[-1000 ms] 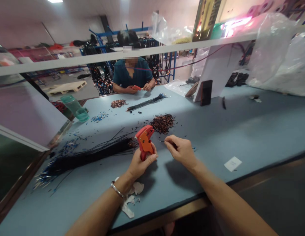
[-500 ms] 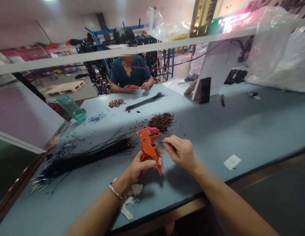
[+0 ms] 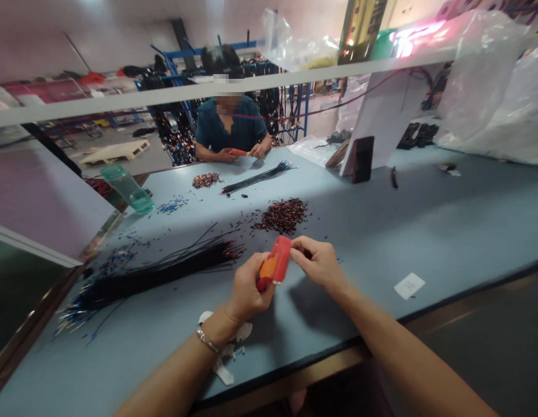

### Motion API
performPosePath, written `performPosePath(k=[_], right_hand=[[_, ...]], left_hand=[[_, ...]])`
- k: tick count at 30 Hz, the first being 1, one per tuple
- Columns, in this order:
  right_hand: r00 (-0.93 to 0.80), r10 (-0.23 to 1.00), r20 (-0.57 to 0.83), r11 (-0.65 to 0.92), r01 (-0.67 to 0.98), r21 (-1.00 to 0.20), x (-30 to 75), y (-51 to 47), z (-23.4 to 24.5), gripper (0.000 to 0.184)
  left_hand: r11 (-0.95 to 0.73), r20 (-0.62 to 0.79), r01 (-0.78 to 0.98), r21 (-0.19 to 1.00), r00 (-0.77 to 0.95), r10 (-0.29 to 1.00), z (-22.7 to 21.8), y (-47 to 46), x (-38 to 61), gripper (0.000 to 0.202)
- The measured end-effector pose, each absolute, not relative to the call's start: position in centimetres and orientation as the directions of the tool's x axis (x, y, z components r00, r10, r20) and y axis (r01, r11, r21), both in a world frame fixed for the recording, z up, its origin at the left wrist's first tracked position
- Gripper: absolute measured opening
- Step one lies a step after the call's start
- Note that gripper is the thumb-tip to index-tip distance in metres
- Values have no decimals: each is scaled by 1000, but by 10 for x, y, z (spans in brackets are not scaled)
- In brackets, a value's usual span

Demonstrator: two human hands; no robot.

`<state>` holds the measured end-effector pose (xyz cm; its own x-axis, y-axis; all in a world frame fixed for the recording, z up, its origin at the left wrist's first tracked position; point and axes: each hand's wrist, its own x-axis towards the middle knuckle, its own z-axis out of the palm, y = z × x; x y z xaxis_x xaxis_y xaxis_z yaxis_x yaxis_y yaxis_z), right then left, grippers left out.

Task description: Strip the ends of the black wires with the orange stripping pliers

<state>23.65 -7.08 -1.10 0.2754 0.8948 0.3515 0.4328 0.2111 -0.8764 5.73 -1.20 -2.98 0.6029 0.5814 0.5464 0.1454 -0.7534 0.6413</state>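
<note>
My left hand (image 3: 251, 286) is wrapped round an orange and red wire stripper (image 3: 281, 259), its red head turned up and to the right. Close by the jaws, the fingertips of my right hand (image 3: 318, 260) are pinched together. They hold a short, thin dark wire, mostly hidden now behind the fingers and the tool head. A thick bundle of black wires (image 3: 160, 275) lies on the table to the left, with blue and bare ends at its near left. Just beyond the tool is a heap of dark, coppery offcuts (image 3: 284, 214).
Across the table (image 3: 446, 226) a co-worker (image 3: 231, 127) holds a red tool over a smaller wire bundle (image 3: 257, 176). A green bottle (image 3: 127, 190) stands tilted at left. A phone (image 3: 363, 159) leans against a white panel; a white label (image 3: 409, 286) lies at right.
My left hand has turned the wire stripper from side-on and upright to head forward, its red top now facing me. My right hand stays pinched beside the jaws.
</note>
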Motion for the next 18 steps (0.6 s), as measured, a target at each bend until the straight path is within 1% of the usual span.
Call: performPosePath(k=[2,4,7,9,11,15,18], right_hand=[[231,948,218,169,216,-962,235,-71,-11,14],[185,976,116,111,36,-993,234,-72,-11,16],[116,993,6,18,-104,-994,233,-73,-11,21],[75,997,-22,-13,-127,-992,235,-74,-12,23],[54,999,-8,-3,-93,-996,239,-75,-11,23],[31,998,54,53,27,-998,248,-77,-8,22],[-28,998,54,56,71,-996,252,-78,-7,18]], left_hand=[[-863,628,167,477,623,467,-29,-13,59,38],[-925,679,195,327,632,373,-28,-15,61,40],[-951,696,252,182,650,305,-27,-19,62,37],[-953,697,276,129,658,285,-27,-20,62,36],[-950,701,294,102,657,279,-28,-20,62,37],[-944,700,320,86,654,286,-28,-19,61,38],[-939,694,332,85,657,295,-29,-19,61,38]])
